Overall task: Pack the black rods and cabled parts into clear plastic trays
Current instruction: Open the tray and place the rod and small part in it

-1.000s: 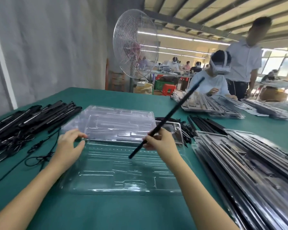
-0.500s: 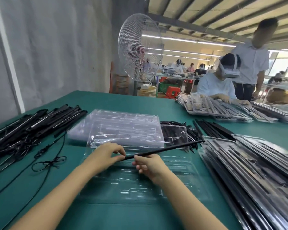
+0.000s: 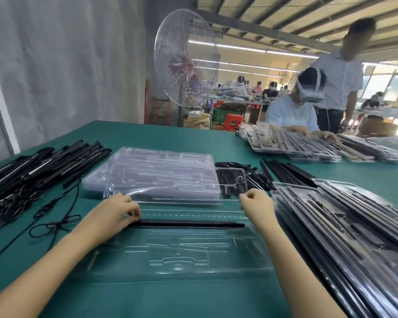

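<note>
A clear plastic tray (image 3: 182,260) lies on the green table right in front of me. One black rod (image 3: 191,224) lies flat across the tray's far part, running left to right. My left hand (image 3: 115,214) pinches the rod's left end with bent fingertips. My right hand (image 3: 256,204) hovers just above and beyond the rod's right end, fingers curled, with nothing visible in it. A heap of black rods with cables (image 3: 39,166) lies at the left. More loose black rods (image 3: 283,171) lie at the back right.
A stack of empty clear trays (image 3: 159,175) sits just behind my tray, with small black cabled parts (image 3: 230,177) beside it. Filled trays (image 3: 342,226) are piled at the right. A loose looped cable (image 3: 55,224) lies left of my forearm. Another seated person (image 3: 294,111) works across the table, near a standing fan (image 3: 185,58).
The rod, held tilted in my right hand a second ago, was brought down level, taken at its left end by my left hand, and now lies in the tray. My right hand has let go.
</note>
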A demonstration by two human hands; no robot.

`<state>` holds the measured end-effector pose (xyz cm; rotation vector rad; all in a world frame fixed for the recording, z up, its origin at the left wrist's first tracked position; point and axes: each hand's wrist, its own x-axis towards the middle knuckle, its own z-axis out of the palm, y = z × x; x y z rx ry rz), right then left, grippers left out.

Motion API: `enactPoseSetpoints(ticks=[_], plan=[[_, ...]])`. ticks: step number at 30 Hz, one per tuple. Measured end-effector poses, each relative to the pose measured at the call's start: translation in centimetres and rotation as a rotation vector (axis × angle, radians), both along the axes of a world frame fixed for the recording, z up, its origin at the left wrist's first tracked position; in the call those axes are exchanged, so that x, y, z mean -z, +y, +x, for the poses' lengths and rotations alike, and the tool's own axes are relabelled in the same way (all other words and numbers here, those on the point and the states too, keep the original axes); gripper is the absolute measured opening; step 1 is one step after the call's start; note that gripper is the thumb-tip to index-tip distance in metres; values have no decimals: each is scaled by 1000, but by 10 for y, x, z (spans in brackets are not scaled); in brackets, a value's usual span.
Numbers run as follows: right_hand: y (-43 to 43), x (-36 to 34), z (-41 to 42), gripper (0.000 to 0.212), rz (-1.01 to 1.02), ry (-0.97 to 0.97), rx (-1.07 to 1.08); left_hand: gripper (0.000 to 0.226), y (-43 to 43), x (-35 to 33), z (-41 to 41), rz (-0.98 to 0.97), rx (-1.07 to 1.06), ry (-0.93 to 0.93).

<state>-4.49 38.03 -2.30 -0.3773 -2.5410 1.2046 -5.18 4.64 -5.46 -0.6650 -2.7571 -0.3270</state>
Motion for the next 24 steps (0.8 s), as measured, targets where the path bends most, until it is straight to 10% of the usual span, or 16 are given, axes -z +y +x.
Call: enactPoseSetpoints(ticks=[13,19,24], plan=[[39,8,-53,27,288,-181,88,37,-29,13,2,340,-55,-29],[30,19,-66,13,453,-252,95,17,-53,9,-2,473,-525,203],[32,21,-75,35,414,-254,96,29,-48,11,0,217,-806,-105]])
